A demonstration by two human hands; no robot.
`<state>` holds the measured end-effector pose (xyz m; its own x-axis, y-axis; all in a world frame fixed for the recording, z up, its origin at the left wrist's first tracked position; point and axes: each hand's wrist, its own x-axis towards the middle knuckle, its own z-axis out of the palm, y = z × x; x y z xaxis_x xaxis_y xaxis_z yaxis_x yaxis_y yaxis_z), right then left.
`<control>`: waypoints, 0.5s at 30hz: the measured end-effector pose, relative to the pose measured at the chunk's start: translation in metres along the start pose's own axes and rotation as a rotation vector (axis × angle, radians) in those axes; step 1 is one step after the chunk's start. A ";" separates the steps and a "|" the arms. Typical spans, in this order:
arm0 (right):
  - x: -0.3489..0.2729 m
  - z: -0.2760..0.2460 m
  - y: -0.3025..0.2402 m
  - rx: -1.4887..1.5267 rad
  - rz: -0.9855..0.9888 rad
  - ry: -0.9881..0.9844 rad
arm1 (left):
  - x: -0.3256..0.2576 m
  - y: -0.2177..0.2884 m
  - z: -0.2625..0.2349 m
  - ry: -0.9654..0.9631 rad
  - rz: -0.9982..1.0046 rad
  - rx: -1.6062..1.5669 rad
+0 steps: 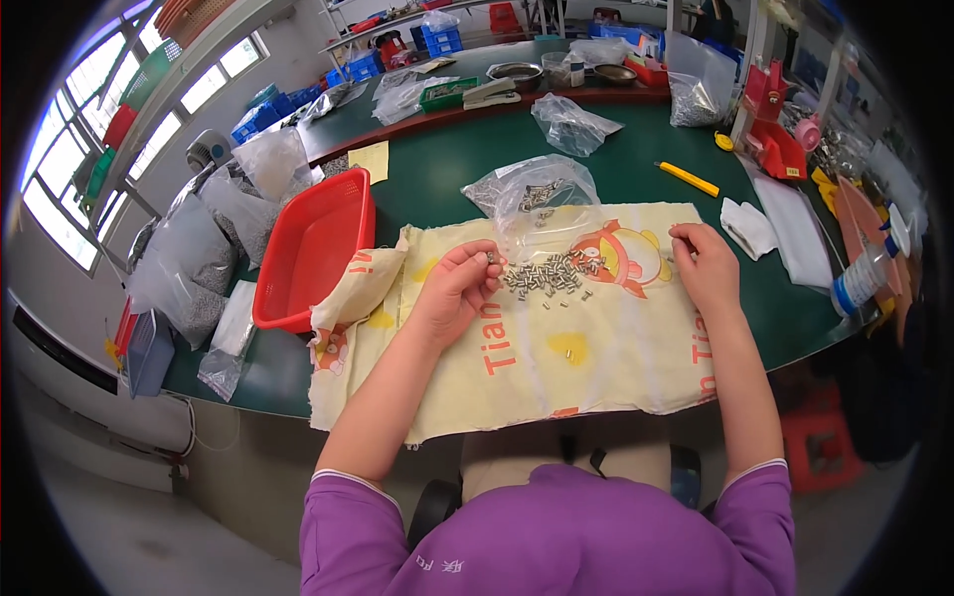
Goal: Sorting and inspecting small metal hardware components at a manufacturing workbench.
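Your left hand (459, 283) pinches one small metal piece (490, 257) beside the pile of metal pieces (554, 274) on the yellow cloth (556, 348), while your right hand (704, 260) is curled, its grip unclear.

The cloth (556, 348) is matt, coarse-woven yellow fabric with printed colour. The small parts (552, 275) on it are bright, shiny metal. The bag (532, 194) behind them is clear, glossy, crinkled plastic. The basket (313, 248) is smooth red plastic with a slight sheen. The tabletop (636, 149) is smooth, matt green.
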<state>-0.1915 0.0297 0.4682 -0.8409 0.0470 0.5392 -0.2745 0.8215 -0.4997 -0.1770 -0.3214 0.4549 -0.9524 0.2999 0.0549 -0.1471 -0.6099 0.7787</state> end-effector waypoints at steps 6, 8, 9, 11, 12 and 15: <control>-0.001 0.004 0.007 0.008 -0.045 0.016 | -0.014 0.011 0.012 0.292 0.045 0.430; -0.002 0.004 0.008 0.035 -0.006 0.007 | -0.030 0.021 0.015 0.332 0.052 0.502; -0.002 0.002 0.008 0.035 -0.012 0.005 | -0.038 0.025 0.017 0.346 0.044 0.572; -0.003 0.001 0.009 0.073 -0.029 0.014 | -0.054 0.031 0.013 0.438 0.002 0.409; -0.004 0.002 0.009 0.068 -0.025 0.015 | -0.062 0.034 0.012 0.502 -0.022 0.293; -0.004 0.000 0.009 0.074 -0.036 0.000 | -0.073 0.030 -0.013 0.408 -0.057 0.024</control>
<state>-0.1907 0.0368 0.4620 -0.8297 0.0185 0.5578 -0.3382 0.7783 -0.5289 -0.1158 -0.3711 0.4667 -0.9714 0.0144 -0.2372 -0.2010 -0.5821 0.7879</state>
